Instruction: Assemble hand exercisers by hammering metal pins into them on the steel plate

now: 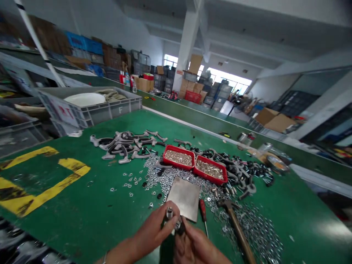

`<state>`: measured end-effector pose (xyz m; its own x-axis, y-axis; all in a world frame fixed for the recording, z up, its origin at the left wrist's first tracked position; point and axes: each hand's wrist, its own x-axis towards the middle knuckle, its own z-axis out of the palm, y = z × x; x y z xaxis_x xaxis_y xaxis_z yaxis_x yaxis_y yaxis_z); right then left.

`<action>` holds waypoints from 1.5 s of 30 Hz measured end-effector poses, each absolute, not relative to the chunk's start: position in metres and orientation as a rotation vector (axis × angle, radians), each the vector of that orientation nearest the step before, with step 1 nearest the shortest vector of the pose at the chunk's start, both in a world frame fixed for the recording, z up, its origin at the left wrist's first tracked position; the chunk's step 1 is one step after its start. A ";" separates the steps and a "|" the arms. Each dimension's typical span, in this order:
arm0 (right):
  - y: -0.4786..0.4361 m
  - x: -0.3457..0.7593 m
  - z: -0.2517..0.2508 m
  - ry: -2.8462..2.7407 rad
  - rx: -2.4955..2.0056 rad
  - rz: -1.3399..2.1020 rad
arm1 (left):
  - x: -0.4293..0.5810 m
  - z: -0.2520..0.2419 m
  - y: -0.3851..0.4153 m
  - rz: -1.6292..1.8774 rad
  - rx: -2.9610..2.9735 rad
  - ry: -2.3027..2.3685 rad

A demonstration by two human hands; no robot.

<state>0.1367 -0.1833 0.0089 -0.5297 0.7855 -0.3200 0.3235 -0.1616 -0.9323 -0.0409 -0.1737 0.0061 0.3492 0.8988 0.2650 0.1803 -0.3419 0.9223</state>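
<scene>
Now pinching a silver fitting (pixel 169 212) in the left hand (pixel 158 223), gripping a dark piece (pixel 180 230) with the right hand (pixel 196 242), close by the metal plate (pixel 183 198), left of screwdriver (pixel 202 209) and hammer (pixel 237 228).

Open green to the left, clutter ahead and to the right.
A hand could pass low over the bare stretch of green table (pixel 118 212) left of the left hand (pixel 162 222), with only a few loose nuts at its far side. Straight ahead, the flat metal plate (pixel 184 198) offered a low crossing, but heaped nuts (pixel 156 172) and two red trays (pixel 178 166) stood beyond it. Right of the plate, a screwdriver (pixel 202 209), then a hammer (pixel 237 226) and spread washers (pixel 261 227), obstructed the right hand's (pixel 199 242) side.
</scene>
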 end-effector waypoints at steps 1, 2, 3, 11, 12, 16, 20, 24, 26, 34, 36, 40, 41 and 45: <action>-0.183 0.137 0.009 -1.728 -1.237 1.802 | -0.041 0.007 -0.172 1.016 1.793 0.938; -0.183 0.138 0.010 -1.757 -1.249 1.752 | -0.040 0.008 -0.170 0.982 1.800 0.964; -0.182 0.141 0.012 -1.813 -1.286 1.602 | -0.038 0.009 -0.169 0.964 1.771 1.028; -0.179 0.154 0.019 -1.678 -1.326 1.856 | -0.023 0.015 -0.161 1.068 1.844 1.009; -0.178 0.155 0.018 -1.705 -1.317 1.861 | -0.022 0.016 -0.161 1.042 1.895 0.993; -0.175 0.160 0.016 -1.854 -1.381 1.041 | -0.015 0.012 -0.158 1.063 1.726 1.185; -0.175 0.162 0.014 -1.546 -1.342 1.749 | -0.010 0.011 -0.157 1.107 1.844 1.042; -0.173 0.166 0.016 -1.697 -1.362 1.492 | -0.006 0.009 -0.155 1.020 1.836 1.087; -0.172 0.167 0.015 -1.723 -1.360 1.184 | -0.004 0.007 -0.154 1.054 1.663 1.223; -0.172 0.166 0.010 -1.540 -1.267 1.700 | -0.004 0.007 -0.152 0.996 1.887 1.087; -0.171 0.166 0.009 -1.620 -1.297 1.385 | -0.001 0.004 -0.152 1.031 1.746 1.235; -0.176 0.161 0.000 -1.415 -1.185 1.663 | -0.001 0.000 -0.155 1.085 1.797 1.225; -0.178 0.160 -0.002 -1.371 -1.149 1.808 | -0.003 0.000 -0.156 1.066 1.871 1.151; -0.177 0.165 -0.006 -1.549 -1.238 1.653 | -0.006 -0.003 -0.153 1.034 1.922 1.136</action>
